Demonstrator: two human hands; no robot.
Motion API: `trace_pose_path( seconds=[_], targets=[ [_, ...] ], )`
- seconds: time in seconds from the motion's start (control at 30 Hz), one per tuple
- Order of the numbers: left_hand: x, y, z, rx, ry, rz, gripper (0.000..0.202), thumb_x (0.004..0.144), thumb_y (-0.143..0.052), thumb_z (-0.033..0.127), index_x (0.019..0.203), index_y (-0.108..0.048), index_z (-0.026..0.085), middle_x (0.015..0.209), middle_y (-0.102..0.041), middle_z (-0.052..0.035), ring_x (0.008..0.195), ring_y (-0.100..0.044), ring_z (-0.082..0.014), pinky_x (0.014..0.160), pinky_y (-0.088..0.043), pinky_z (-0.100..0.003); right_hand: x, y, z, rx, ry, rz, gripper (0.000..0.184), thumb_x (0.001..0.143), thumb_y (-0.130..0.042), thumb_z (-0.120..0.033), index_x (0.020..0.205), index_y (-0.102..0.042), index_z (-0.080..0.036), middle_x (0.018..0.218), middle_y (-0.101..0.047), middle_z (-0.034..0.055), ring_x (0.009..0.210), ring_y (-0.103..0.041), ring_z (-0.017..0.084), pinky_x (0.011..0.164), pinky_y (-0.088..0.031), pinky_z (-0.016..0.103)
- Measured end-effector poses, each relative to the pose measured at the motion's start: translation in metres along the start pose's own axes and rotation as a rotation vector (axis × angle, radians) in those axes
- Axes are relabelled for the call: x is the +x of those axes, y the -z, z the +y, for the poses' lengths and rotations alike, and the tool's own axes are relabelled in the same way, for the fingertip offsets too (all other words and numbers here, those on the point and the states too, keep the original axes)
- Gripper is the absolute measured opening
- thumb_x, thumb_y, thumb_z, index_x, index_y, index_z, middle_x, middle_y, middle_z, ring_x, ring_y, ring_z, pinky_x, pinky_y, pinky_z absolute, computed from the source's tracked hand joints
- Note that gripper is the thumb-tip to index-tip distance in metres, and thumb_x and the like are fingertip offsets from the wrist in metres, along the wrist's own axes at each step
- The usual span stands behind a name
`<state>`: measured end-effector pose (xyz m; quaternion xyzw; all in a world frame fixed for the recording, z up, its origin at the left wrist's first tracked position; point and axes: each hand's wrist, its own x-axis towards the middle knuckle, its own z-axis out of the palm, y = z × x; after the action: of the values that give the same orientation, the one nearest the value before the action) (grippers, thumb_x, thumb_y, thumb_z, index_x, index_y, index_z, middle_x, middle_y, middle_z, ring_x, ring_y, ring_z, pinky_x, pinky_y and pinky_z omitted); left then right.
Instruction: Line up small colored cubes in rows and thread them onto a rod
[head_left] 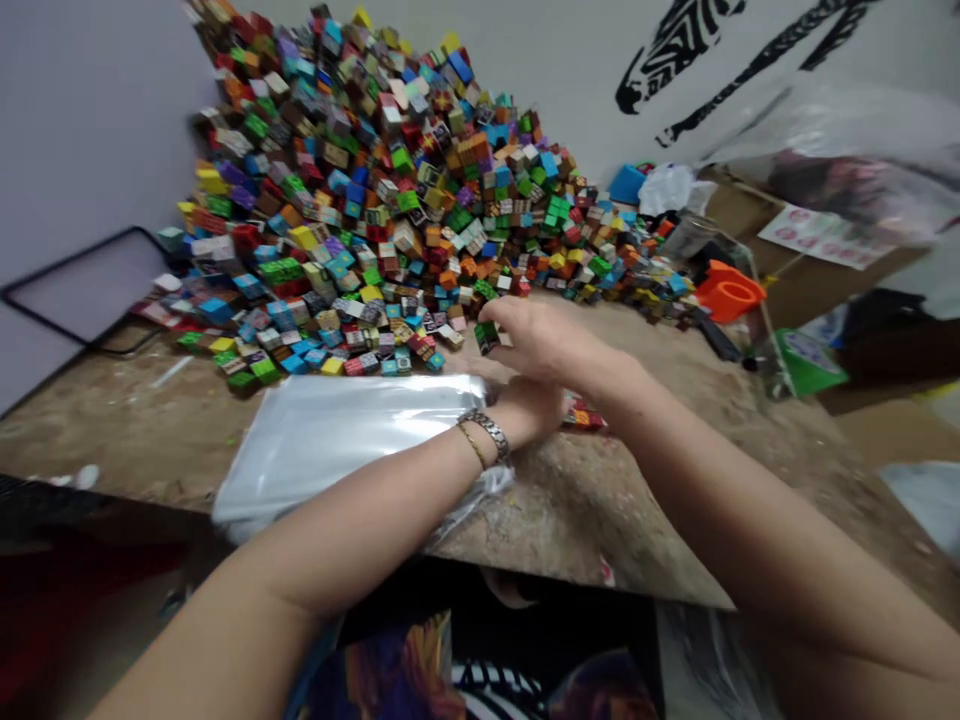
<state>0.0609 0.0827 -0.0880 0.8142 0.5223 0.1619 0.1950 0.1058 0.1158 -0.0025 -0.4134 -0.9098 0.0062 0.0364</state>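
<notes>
My right hand (544, 338) reaches in from the right, with a small green and dark patterned cube (486, 338) pinched between thumb and fingers. Beneath it, my left hand (531, 408) crosses toward the right, a metal bracelet on its wrist. The left fingers are hidden behind my right hand and forearm, so their grip does not show. Several red and orange patterned cubes (583, 412) lie just beyond the left hand, partly covered by my right forearm. A stack of clear plastic bags (352, 425) lies flat under my left forearm.
A tall heap of colourful cubes (390, 220) leans against the wall behind my hands. An orange plastic piece (729, 292) and a green piece (806, 362) are at the right, near cardboard boxes (806, 285). A black wire frame (71, 262) stands at the left. The worn tabletop (660, 480) ends close to my body.
</notes>
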Motion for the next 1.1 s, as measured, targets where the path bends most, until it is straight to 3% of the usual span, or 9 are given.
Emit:
trace_pose_path(
  seconds=[0.1, 0.23, 0.37, 0.47, 0.67, 1.1],
  targets=[
    [0.002, 0.007, -0.003, -0.049, -0.121, -0.08, 0.032, 0.096, -0.052, 0.024, 0.123, -0.06, 0.009, 0.119, -0.068, -0.0157, 0.111, -0.063, -0.0278, 0.098, -0.05, -0.038, -0.042, 0.02, 0.035, 0.059, -0.101, 0.08, 0.034, 0.085, -0.061, -0.021, 0.119, -0.064, -0.017, 0.113, -0.07, 0.0096, 0.097, -0.064, 0.022, 0.082, -0.048, 0.031],
    [0.0, 0.012, -0.006, -0.062, -0.193, -0.124, 0.035, 0.099, -0.049, 0.036, 0.12, -0.062, 0.012, 0.123, -0.066, -0.0152, 0.117, -0.059, -0.0281, 0.102, -0.047, -0.041, -0.111, 0.03, 0.087, 0.078, -0.291, 0.081, 0.031, 0.083, -0.064, -0.029, 0.113, -0.067, -0.018, 0.103, -0.073, 0.0075, 0.09, -0.067, 0.023, 0.079, -0.051, 0.034],
    [-0.001, 0.01, -0.01, -0.047, -0.261, -0.144, 0.049, 0.095, -0.054, 0.052, 0.128, -0.059, 0.016, 0.127, -0.062, -0.0135, 0.119, -0.055, -0.0299, 0.102, -0.045, -0.043, -0.172, 0.02, 0.124, 0.077, -0.485, -0.006, 0.028, 0.083, -0.063, -0.029, 0.108, -0.07, -0.02, 0.098, -0.074, 0.0066, 0.089, -0.069, 0.023, 0.078, -0.053, 0.034],
    [-0.001, 0.009, -0.01, -0.017, -0.278, -0.164, 0.052, 0.092, -0.059, 0.051, 0.131, -0.056, 0.017, 0.13, -0.061, -0.0133, 0.118, -0.054, -0.0299, 0.102, -0.044, -0.043, -0.201, 0.003, 0.136, 0.065, -0.593, -0.075, 0.029, 0.083, -0.065, -0.026, 0.11, -0.071, -0.018, 0.1, -0.075, 0.0079, 0.091, -0.07, 0.024, 0.08, -0.054, 0.034],
    [-0.001, 0.012, -0.008, 0.019, -0.275, -0.18, 0.049, 0.09, -0.062, 0.042, 0.132, -0.055, 0.018, 0.129, -0.061, -0.0126, 0.117, -0.054, -0.0291, 0.1, -0.044, -0.041, -0.217, -0.025, 0.141, 0.104, -0.671, -0.12, 0.031, 0.085, -0.064, -0.017, 0.115, -0.071, -0.017, 0.108, -0.075, 0.0094, 0.095, -0.071, 0.023, 0.084, -0.053, 0.032],
    [0.001, 0.01, -0.009, 0.05, -0.327, -0.158, 0.028, 0.096, -0.052, 0.036, 0.112, -0.063, 0.017, 0.111, -0.066, -0.011, 0.104, -0.057, -0.0265, 0.092, -0.045, -0.038, -0.218, -0.043, 0.137, 0.171, -0.615, -0.035, 0.043, 0.086, -0.063, -0.012, 0.128, -0.068, -0.017, 0.12, -0.072, 0.0122, 0.096, -0.07, 0.023, 0.09, -0.054, 0.037]
  ],
)
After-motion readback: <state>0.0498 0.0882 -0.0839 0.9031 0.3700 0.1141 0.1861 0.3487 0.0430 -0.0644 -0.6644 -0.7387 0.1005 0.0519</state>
